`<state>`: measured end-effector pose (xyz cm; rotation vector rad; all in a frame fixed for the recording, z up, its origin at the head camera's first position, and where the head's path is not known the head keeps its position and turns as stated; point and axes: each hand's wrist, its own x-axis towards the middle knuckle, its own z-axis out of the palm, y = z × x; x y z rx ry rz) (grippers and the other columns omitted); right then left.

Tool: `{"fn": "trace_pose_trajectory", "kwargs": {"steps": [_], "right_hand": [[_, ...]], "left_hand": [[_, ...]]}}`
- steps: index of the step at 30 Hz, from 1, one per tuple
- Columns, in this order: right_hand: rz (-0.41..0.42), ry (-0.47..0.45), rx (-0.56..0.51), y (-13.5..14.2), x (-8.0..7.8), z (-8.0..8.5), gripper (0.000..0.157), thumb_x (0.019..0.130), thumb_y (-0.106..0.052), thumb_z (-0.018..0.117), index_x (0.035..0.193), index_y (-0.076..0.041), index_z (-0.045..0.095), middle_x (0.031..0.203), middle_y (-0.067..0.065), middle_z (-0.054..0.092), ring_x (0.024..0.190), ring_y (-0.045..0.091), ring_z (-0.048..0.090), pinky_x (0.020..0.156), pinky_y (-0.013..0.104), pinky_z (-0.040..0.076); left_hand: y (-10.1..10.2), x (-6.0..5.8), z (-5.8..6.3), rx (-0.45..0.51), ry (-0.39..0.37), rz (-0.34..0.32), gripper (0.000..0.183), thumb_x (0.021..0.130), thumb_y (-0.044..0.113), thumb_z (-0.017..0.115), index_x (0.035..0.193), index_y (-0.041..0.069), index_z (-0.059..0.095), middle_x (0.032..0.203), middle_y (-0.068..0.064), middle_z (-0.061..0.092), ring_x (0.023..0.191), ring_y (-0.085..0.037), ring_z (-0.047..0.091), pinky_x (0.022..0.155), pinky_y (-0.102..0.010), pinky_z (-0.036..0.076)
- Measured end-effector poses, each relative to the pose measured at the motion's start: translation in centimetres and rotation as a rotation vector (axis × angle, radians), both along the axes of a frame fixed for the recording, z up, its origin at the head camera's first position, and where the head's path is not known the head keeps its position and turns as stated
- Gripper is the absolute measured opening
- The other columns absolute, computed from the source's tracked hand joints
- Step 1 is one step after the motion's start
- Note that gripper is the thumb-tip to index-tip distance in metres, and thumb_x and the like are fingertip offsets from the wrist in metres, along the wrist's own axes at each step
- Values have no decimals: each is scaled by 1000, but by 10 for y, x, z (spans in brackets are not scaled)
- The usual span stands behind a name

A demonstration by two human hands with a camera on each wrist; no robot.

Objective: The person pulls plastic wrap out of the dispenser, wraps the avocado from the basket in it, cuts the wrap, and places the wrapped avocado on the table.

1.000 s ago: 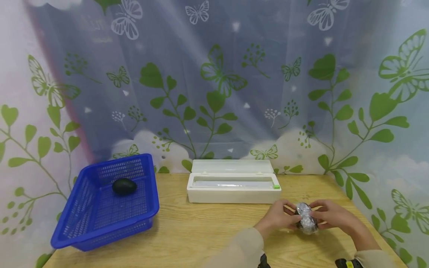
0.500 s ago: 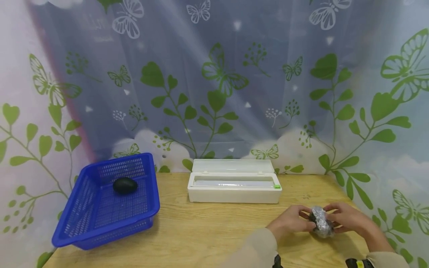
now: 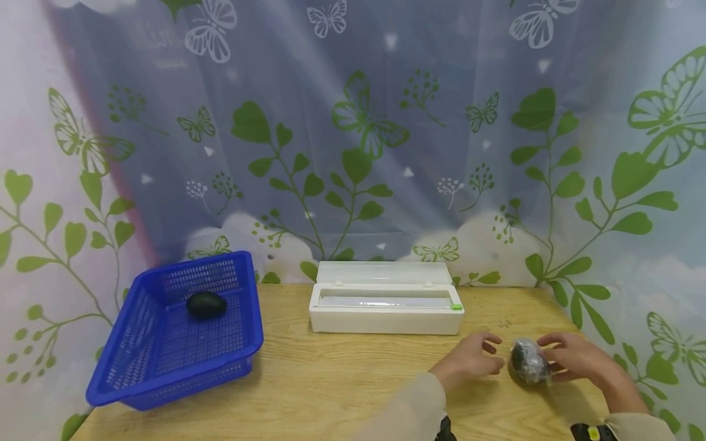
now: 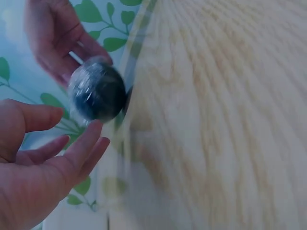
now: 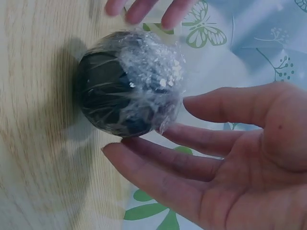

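A dark avocado point(image 3: 529, 361), wrapped in crinkled cling film, sits on the wooden table towards the right. The film is bunched thickly on its right side, as the right wrist view shows. My left hand point(image 3: 473, 358) is just left of it, fingers spread and loosely bent, with a gap between them and the fruit. On the other side, my right hand point(image 3: 576, 361) touches the wrapping with fingertips and thumb, its fingers relaxed rather than wrapped round. In the left wrist view the left fingers point(image 4: 79, 153) overlap the lower edge of the wrapped avocado point(image 4: 98, 91).
A white cling film dispenser point(image 3: 386, 321) with its lid raised stands at the back middle, a roll inside. At the left, a blue plastic basket point(image 3: 187, 370) holds another dark avocado point(image 3: 206, 305). A butterfly-patterned curtain point(image 3: 364, 184) hangs behind the table point(image 3: 342, 380).
Both hands moved rightward with the wrapped avocado and turned it, showing more of its dark side. My left hand then let go and drew back to the left.
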<state>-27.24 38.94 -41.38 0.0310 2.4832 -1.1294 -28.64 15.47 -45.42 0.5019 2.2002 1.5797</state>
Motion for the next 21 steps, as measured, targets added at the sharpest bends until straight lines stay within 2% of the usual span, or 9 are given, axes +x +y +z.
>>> {"fn": "trace_pose_trajectory", "kwargs": {"steps": [4, 10, 13, 17, 21], "right_hand": [[5, 9, 22, 2, 0, 1, 52, 106, -9, 48, 141, 27, 33, 136, 50, 44, 117, 53, 62, 91, 50, 61], [20, 23, 67, 4, 0, 3, 54, 106, -13, 48, 140, 26, 33, 137, 52, 43, 118, 55, 60, 92, 53, 60], [32, 55, 93, 4, 0, 4, 55, 107, -16, 48, 140, 26, 34, 137, 51, 44, 119, 57, 59, 93, 55, 59], [53, 154, 158, 1, 2, 8, 53, 108, -17, 48, 140, 25, 37, 134, 49, 49, 116, 57, 60, 89, 55, 59], [67, 304, 268, -6, 6, 17, 51, 109, -22, 50, 139, 19, 46, 129, 43, 58, 111, 53, 63, 83, 52, 59]], "left_hand": [[-21, -4, 3, -28, 54, -60, 39, 99, 11, 66, 138, 12, 60, 128, -10, 65, 85, -14, 74, 80, -26, 59], [-51, -8, 2, -85, 96, -93, 37, 99, 12, 66, 136, 11, 62, 127, -10, 66, 83, -10, 71, 75, -23, 58], [-67, -10, 4, -109, 130, -126, 37, 99, 11, 65, 136, 8, 62, 128, -12, 66, 90, -12, 72, 77, -23, 58], [-91, -12, 11, -134, 213, -171, 38, 99, 9, 65, 137, 5, 61, 133, -16, 65, 105, -19, 72, 83, -21, 57], [-123, -17, 19, -182, 308, -185, 36, 99, 9, 65, 135, 6, 63, 134, -17, 65, 111, -23, 72, 89, -20, 56]]}}
